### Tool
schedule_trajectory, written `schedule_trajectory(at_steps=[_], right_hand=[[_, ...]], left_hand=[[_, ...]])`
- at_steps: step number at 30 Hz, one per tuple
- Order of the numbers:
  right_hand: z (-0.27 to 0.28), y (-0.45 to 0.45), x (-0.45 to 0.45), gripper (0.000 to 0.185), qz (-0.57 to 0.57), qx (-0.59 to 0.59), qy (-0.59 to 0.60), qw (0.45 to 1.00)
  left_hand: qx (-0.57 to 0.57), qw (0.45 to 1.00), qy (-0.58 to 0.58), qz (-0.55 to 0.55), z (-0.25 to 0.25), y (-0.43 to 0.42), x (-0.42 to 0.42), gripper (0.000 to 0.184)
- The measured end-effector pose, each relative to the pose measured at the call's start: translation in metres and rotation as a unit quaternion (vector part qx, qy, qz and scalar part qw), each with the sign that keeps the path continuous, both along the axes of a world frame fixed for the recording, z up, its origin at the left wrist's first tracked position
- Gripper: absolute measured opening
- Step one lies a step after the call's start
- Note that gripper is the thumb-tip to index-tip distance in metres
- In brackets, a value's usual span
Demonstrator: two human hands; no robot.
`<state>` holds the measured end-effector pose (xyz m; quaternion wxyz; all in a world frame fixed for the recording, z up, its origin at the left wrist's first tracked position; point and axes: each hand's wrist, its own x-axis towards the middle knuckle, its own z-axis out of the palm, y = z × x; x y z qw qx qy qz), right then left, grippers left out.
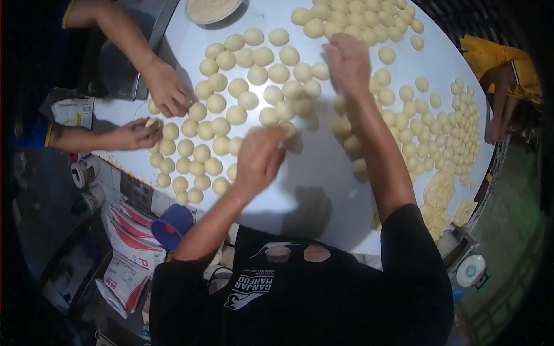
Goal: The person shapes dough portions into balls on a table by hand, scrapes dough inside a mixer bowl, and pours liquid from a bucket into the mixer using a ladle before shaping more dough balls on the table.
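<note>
Round pale dough balls (216, 104) lie in loose rows across the white table. My left hand (261, 160) is over the table's middle with fingers curled. At its fingertips is a dough ball (287, 130), blurred by motion, which the fingers appear to grip. My right hand (350, 64) reaches farther out, beside another dough ball (321, 71) and below the far cluster. Motion smears its fingers, and whatever may be under them is hidden. My right forearm covers part of a column of dough balls (341, 126).
A co-worker's two hands (167, 92) handle dough balls at the left edge. Another person in yellow (502, 72) stands at the right. Smaller dough pieces (461, 132) and a dough mass (438, 193) lie on the right. A bowl (212, 10) sits at the back; sacks (130, 254) stand below left.
</note>
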<state>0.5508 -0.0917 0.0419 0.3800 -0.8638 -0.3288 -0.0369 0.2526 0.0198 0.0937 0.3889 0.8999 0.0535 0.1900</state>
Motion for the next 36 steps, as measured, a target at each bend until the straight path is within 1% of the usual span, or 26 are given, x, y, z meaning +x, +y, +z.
schedule_trajectory(at_steps=[2, 3, 5, 6, 7, 8, 10, 11, 12, 13, 15, 16, 17, 19, 20, 21, 23, 24, 25, 26, 27, 28, 30, 32, 34, 36], right_hand=[[0.015, 0.018, 0.027, 0.027, 0.002, -0.054, -0.031, 0.998], [0.015, 0.029, 0.033, 0.024, 0.038, -0.053, -0.120, 0.991], [-0.019, 0.042, 0.053, 0.024, 0.061, -0.086, -0.124, 0.987], [-0.031, 0.044, 0.060, 0.025, 0.084, -0.115, -0.129, 0.981], [-0.011, 0.044, 0.060, 0.029, 0.074, -0.131, -0.053, 0.987], [0.008, 0.036, 0.049, 0.029, 0.072, -0.133, -0.051, 0.987], [0.048, 0.001, -0.008, 0.026, -0.012, 0.096, 0.110, 0.989], [0.046, -0.035, -0.048, 0.026, -0.047, 0.071, 0.097, 0.992], [0.049, -0.068, -0.082, 0.027, -0.009, 0.064, 0.060, 0.996], [0.049, -0.103, -0.126, 0.031, -0.013, 0.063, 0.100, 0.993], [0.037, -0.164, -0.222, 0.031, 0.042, 0.008, 0.107, 0.993], [0.024, -0.191, -0.258, 0.031, 0.069, 0.000, 0.105, 0.992], [0.008, -0.218, -0.279, 0.031, 0.036, -0.012, 0.095, 0.995], [-0.010, -0.271, -0.311, 0.032, 0.173, -0.151, 0.096, 0.969], [-0.010, -0.270, -0.300, 0.031, 0.130, -0.130, 0.035, 0.982], [-0.012, -0.250, -0.287, 0.029, 0.091, -0.105, -0.023, 0.990], [-0.028, -0.197, -0.289, 0.026, 0.021, -0.080, 0.041, 0.996], [-0.029, -0.189, -0.301, 0.025, 0.027, -0.018, -0.047, 0.998], [-0.023, -0.201, -0.326, 0.027, 0.057, -0.023, -0.023, 0.998], [-0.016, -0.217, -0.354, 0.028, 0.091, -0.030, 0.001, 0.995], [-0.008, -0.254, -0.361, 0.030, 0.182, -0.060, 0.005, 0.981], [-0.011, -0.279, -0.355, 0.030, 0.184, -0.061, -0.005, 0.981], [-0.032, -0.312, -0.331, 0.032, 0.274, -0.204, 0.083, 0.936], [-0.024, -0.278, -0.305, 0.038, 0.151, -0.119, -0.041, 0.980], [-0.026, -0.221, -0.319, 0.032, -0.042, -0.097, -0.038, 0.994], [-0.030, -0.236, -0.367, 0.029, 0.051, -0.142, -0.037, 0.988]], left_hand=[[-0.001, 0.998, 0.040, 0.058, 0.017, 0.040, 0.091, 0.033], [0.075, 0.995, -0.015, 0.063, 0.001, 0.062, 0.137, 0.036], [0.120, 0.990, -0.027, 0.074, -0.029, 0.087, 0.219, 0.050], [0.147, 0.988, -0.004, 0.052, -0.049, 0.097, 0.252, 0.048], [0.174, 0.984, 0.019, 0.028, -0.064, 0.102, 0.273, 0.046], [0.172, 0.985, 0.020, 0.025, -0.063, 0.105, 0.286, 0.046], [0.220, 0.970, 0.097, -0.027, -0.051, 0.106, 0.295, 0.035], [0.189, 0.979, 0.070, -0.020, -0.056, 0.107, 0.291, 0.029], [0.160, 0.986, 0.030, -0.031, -0.059, 0.109, 0.277, 0.027], [0.130, 0.991, -0.009, -0.043, -0.055, 0.109, 0.258, 0.026], [0.054, 0.997, 0.062, -0.009, 0.003, 0.071, 0.182, 0.022], [0.008, 1.000, 0.006, 0.004, 0.010, 0.045, 0.137, 0.015], [-0.022, 0.999, 0.028, 0.001, 0.025, 0.014, 0.091, 0.016], [0.026, 0.986, 0.158, -0.040, 0.001, -0.037, -0.024, 0.023], [0.054, 0.980, 0.173, -0.079, -0.034, -0.057, -0.082, 0.024], [0.100, 0.981, 0.130, -0.106, -0.040, -0.081, -0.098, 0.024], [0.151, 0.977, 0.107, -0.103, -0.053, -0.118, -0.126, 0.024], [0.160, 0.978, 0.110, -0.079, -0.064, -0.131, -0.126, 0.025], [0.138, 0.983, 0.120, -0.030, -0.071, -0.142, -0.130, 0.028], [0.139, 0.983, 0.110, -0.037, -0.074, -0.144, -0.143, 0.028], [0.108, 0.984, 0.108, -0.088, -0.076, -0.138, -0.164, 0.030], [0.078, 0.982, 0.105, -0.133, -0.083, -0.125, -0.179, 0.032], [0.186, 0.961, 0.120, -0.167, -0.094, -0.079, -0.179, 0.032], [0.212, 0.963, 0.131, -0.106, -0.073, -0.108, -0.120, 0.028], [0.134, 0.975, 0.178, -0.021, -0.096, -0.166, -0.122, 0.029], [0.149, 0.975, 0.097, -0.136, -0.091, -0.176, -0.169, 0.029]])
